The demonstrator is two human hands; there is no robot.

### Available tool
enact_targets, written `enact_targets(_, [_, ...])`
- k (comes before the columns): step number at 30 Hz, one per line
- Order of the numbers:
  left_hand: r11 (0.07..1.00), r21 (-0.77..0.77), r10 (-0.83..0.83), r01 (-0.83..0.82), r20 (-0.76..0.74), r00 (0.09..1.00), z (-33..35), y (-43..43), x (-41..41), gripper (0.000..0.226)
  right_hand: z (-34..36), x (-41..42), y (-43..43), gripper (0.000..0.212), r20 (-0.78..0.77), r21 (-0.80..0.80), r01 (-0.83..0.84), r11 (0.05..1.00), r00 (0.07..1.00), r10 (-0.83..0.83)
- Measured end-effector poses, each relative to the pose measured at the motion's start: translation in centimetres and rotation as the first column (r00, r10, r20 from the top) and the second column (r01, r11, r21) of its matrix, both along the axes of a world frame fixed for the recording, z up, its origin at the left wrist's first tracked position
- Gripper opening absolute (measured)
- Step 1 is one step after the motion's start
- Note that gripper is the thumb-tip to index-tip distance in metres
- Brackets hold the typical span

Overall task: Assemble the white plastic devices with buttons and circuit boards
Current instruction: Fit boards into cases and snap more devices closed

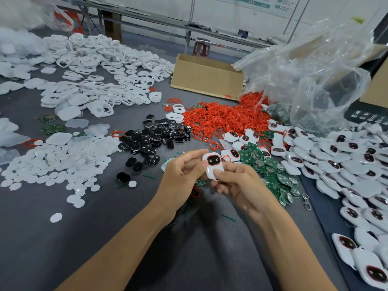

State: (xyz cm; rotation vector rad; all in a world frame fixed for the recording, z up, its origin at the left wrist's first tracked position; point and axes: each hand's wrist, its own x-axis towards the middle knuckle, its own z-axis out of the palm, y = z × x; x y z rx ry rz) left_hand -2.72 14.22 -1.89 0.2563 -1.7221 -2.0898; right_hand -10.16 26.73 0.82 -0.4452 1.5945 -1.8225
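A white plastic device (213,165) with a black button face ringed in red sits between both hands, above the grey table. My left hand (182,175) pinches its left edge with thumb and fingers. My right hand (235,181) grips its lower right side, thumb on the front. Green circuit boards (270,171) lie heaped just right of the hands. Black buttons (151,137) form a pile beyond the hands. Red rings (222,118) are heaped farther back.
White shells (100,70) cover the far left; white round discs (54,162) spread at left. Several finished devices (346,164) fill the right side. A cardboard box (206,76) and a crumpled clear plastic bag (310,76) stand at the back right.
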Motion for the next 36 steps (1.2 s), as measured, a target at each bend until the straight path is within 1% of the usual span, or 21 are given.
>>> enact_targets(2, [0.996, 0.092, 0.019, -0.019, 0.002, 1.000, 0.0, -0.3, -0.1, 0.024, 0.6, -0.6, 0.7, 0.017, 0.071, -0.037, 0.076, 0.996, 0.995, -0.073])
enact_targets(3, [0.990, 0.135, 0.028, -0.027, 0.000, 1.000, 0.0, -0.5, -0.1, 0.022, 1.1, -1.0, 1.2, 0.016, 0.110, -0.100, 0.182, 0.978, 0.979, -0.171])
enact_targets(4, [0.986, 0.162, 0.034, -0.033, -0.003, 0.999, 0.0, -0.7, -0.2, 0.021, 1.5, -1.6, 2.0, 0.015, 0.166, -0.204, 0.316, 0.927, 0.944, -0.285])
enact_targets(5, [0.984, 0.174, 0.038, -0.036, -0.005, 0.999, 0.0, -0.8, -0.2, 0.021, 1.9, -2.2, 2.9, 0.020, 0.243, -0.335, 0.448, 0.829, 0.891, -0.383])
enact_targets(6, [0.984, 0.176, 0.041, -0.039, -0.007, 0.999, 0.0, -0.9, -0.2, 0.021, 2.1, -2.8, 3.9, 0.031, 0.326, -0.447, 0.555, 0.701, 0.831, -0.450])
enact_targets(7, [0.984, 0.171, 0.044, -0.042, -0.008, 0.999, 0.0, -0.9, -0.2, 0.020, 2.2, -3.3, 4.7, 0.044, 0.377, -0.501, 0.627, 0.596, 0.778, -0.502])
enact_targets(8, [0.985, 0.164, 0.049, -0.047, -0.008, 0.999, -0.1, -0.9, -0.3, 0.020, 2.1, -3.7, 5.4, 0.052, 0.375, -0.494, 0.665, 0.559, 0.744, -0.553])
enact_targets(11, [0.987, 0.148, 0.059, -0.058, -0.002, 0.998, -0.2, -1.0, -0.4, 0.020, 1.2, -4.0, 5.3, 0.058, 0.180, -0.333, 0.678, 0.655, 0.728, -0.662])
enact_targets(13, [0.988, 0.141, 0.068, -0.068, 0.006, 0.998, -0.2, -1.1, -0.4, 0.020, 1.0, -3.4, 4.4, 0.052, 0.022, -0.278, 0.668, 0.690, 0.723, -0.691])
enact_targets(15, [0.989, 0.122, 0.082, -0.083, 0.013, 0.997, -0.2, -1.0, -0.4, 0.018, 0.4, -2.7, 3.2, 0.043, -0.214, -0.218, 0.642, 0.735, 0.703, -0.678])
enact_targets(17, [0.989, 0.063, 0.131, -0.131, 0.019, 0.991, -0.1, -0.8, -0.3, 0.017, -0.7, -1.6, 1.9, 0.039, -0.493, -0.126, 0.577, 0.807, 0.670, -0.555])
enact_targets(19, [0.963, -0.115, 0.243, -0.242, -0.005, 0.970, -0.2, -0.7, -0.1, 0.015, -1.8, -0.2, 0.6, 0.037, -0.739, -0.024, 0.505, 0.863, 0.572, -0.356])
enact_targets(21, [0.863, -0.348, 0.363, -0.366, -0.074, 0.929, -0.1, -0.9, 0.2, 0.014, -2.6, 0.7, -0.3, 0.038, -0.883, 0.042, 0.467, 0.884, 0.431, -0.185])
enact_targets(22, [0.787, -0.445, 0.421, -0.427, -0.117, 0.899, 0.1, -1.3, 0.4, 0.014, -2.9, 1.0, -0.6, 0.039, -0.915, 0.070, 0.450, 0.890, 0.385, -0.122])
enact_targets(24, [0.613, -0.598, 0.521, -0.517, -0.186, 0.833, 0.8, -3.3, 0.2, 0.018, -3.3, 1.3, -0.7, 0.042, -0.939, 0.108, 0.454, 0.884, 0.338, -0.059])
enact_targets(26, [0.404, -0.784, 0.598, -0.471, -0.163, 0.785, 1.7, -6.8, -0.7, 0.021, -3.6, 1.3, -0.6, 0.044, -0.943, 0.123, 0.492, 0.862, 0.328, -0.052])
enact_targets(28, [0.247, -0.920, 0.691, -0.303, -0.052, 0.721, 2.4, -11.2, -1.6, 0.027, -3.7, 1.3, -0.5, 0.046, -0.939, 0.137, 0.505, 0.852, 0.339, -0.050])
enact_targets(29, [0.212, -0.950, 0.735, -0.228, 0.001, 0.678, 2.8, -13.5, -1.9, 0.030, -3.7, 1.4, -0.5, 0.047, -0.939, 0.140, 0.504, 0.853, 0.341, -0.047])
enact_targets(31, [0.205, -0.968, 0.778, -0.147, 0.070, 0.625, 3.2, -17.7, -2.6, 0.034, -3.6, 1.4, -0.7, 0.047, -0.945, 0.137, 0.502, 0.854, 0.325, -0.039])
enact_targets(33, [0.194, -0.976, 0.759, -0.097, 0.087, 0.646, 3.4, -21.1, -3.1, 0.034, -3.6, 1.4, -0.9, 0.045, -0.950, 0.135, 0.510, 0.850, 0.309, -0.035])
enact_targets(36, [0.133, -0.989, 0.711, 0.072, 0.146, 0.688, 2.6, -24.2, -3.4, 0.038, -3.6, 1.4, -1.0, 0.044, -0.942, 0.143, 0.501, 0.854, 0.334, -0.038])
